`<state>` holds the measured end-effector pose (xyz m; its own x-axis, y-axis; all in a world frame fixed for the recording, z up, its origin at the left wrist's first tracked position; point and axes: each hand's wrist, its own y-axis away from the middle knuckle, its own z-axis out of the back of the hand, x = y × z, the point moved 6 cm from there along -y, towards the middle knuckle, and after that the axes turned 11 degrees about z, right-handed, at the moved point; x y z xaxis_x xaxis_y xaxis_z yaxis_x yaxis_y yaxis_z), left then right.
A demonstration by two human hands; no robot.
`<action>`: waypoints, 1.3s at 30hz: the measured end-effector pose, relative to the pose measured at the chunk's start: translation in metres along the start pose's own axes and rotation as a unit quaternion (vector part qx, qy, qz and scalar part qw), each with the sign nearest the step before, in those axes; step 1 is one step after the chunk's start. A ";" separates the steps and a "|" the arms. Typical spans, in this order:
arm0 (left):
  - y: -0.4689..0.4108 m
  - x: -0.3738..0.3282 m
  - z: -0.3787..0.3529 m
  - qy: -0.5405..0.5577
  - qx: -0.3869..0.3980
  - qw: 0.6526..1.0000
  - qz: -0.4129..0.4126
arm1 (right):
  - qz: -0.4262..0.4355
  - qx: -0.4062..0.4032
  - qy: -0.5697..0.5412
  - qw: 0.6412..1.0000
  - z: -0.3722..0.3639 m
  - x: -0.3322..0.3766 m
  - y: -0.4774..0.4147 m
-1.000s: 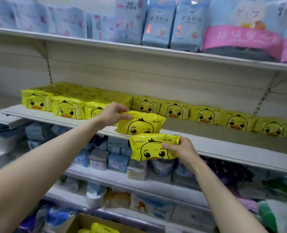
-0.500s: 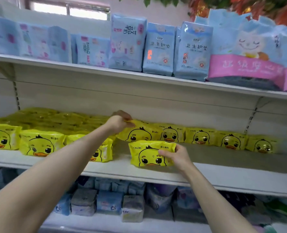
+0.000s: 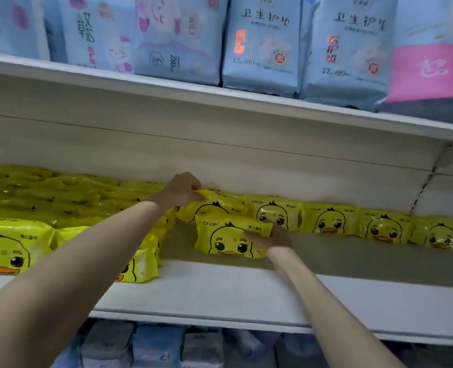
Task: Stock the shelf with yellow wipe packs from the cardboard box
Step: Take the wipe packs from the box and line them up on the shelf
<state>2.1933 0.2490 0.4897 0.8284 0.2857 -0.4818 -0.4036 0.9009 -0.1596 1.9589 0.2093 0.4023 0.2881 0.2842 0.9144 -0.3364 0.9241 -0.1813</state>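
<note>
On the middle shelf (image 3: 220,290) my left hand (image 3: 181,191) pinches the top edge of a yellow duck wipe pack (image 3: 214,204) at the back, by the rear wall. In front of it stands a second yellow wipe pack (image 3: 228,239), which my right hand (image 3: 271,237) holds by its right end, with fingers across its face. Both packs rest upright on the shelf. A row of yellow packs (image 3: 382,228) runs to the right. A stacked block of yellow packs (image 3: 47,200) fills the left. The cardboard box is out of view.
The upper shelf (image 3: 220,94) overhangs close above, loaded with blue pad packages (image 3: 262,46) and a pink-banded one (image 3: 432,73). Bare shelf surface lies in front of the right-hand row. Below the shelf edge sit grey and blue packs (image 3: 156,346).
Both hands carried their yellow packs up from in front of the shelf and onto it. The left pack went to the back row; the right pack now stands before it. The view moved closer.
</note>
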 end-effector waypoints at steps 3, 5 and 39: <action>-0.005 0.001 -0.003 -0.030 0.017 0.999 0.005 | 0.009 0.017 -0.002 1.000 -0.006 -0.014 -0.013; -0.007 0.003 -0.002 -0.035 0.016 0.999 0.015 | 0.012 0.037 0.017 0.999 -0.010 -0.010 -0.012; 0.000 0.013 -0.002 -0.162 0.010 0.985 -0.067 | 0.113 0.023 0.010 0.993 -0.049 0.007 -0.043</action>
<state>2.2031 0.2521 0.4816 0.9552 0.2503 -0.1578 -0.2776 0.9427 -0.1852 2.0195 0.1838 0.3988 0.2181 0.4889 0.8446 -0.4343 0.8237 -0.3647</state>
